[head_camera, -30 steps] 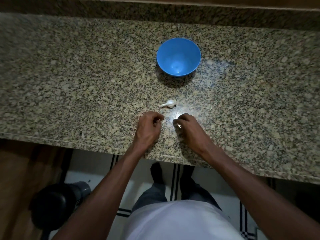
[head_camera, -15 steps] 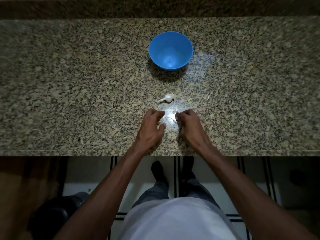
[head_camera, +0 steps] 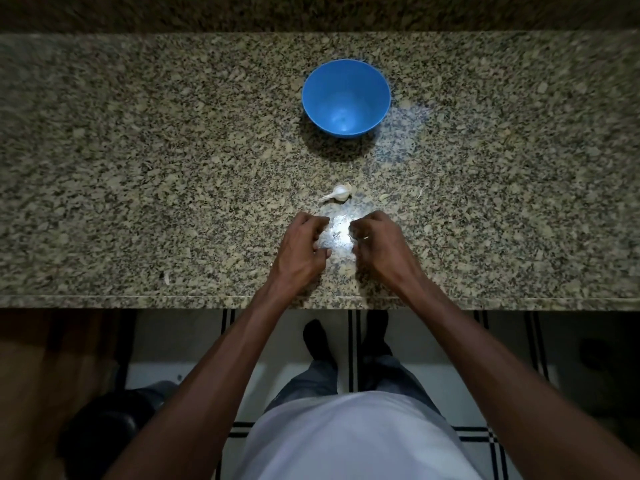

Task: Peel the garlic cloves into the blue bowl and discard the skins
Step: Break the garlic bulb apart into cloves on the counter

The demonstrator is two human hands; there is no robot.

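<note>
We have both hands low on the granite counter (head_camera: 138, 168), near its front edge at 6 o'clock: the left hand (head_camera: 300, 249) and the right hand (head_camera: 379, 249) sit just apart, fingers curled inward toward a bright glare patch between them. Whether either hand pinches a clove or a scrap of skin we cannot tell; the glare washes out whatever lies there, and the curled fingers hide their tips. 1 garlic piece (head_camera: 338, 194) lies unpeeled on the counter just past our fingertips at 12 o'clock, with its papery tail pointing to 9 o'clock. The blue bowl (head_camera: 346, 98) stands well beyond it, also at 12 o'clock, and looks empty, so we judge the task barely begun. The main risk is that a slippery clove could squirt from our fingertips and roll off the front edge onto the tiled floor (head_camera: 349, 341), because we are working so close to that edge. Loose skins are pale and could vanish against the speckled stone, so we might miss some when discarding; a few pale flecks at 1 o'clock of the garlic may already be skin. The dim light makes this worse. A dark bin-like object (head_camera: 104, 431) sits below at 7 o'clock. Nothing blocks the path to the bowl.
</note>
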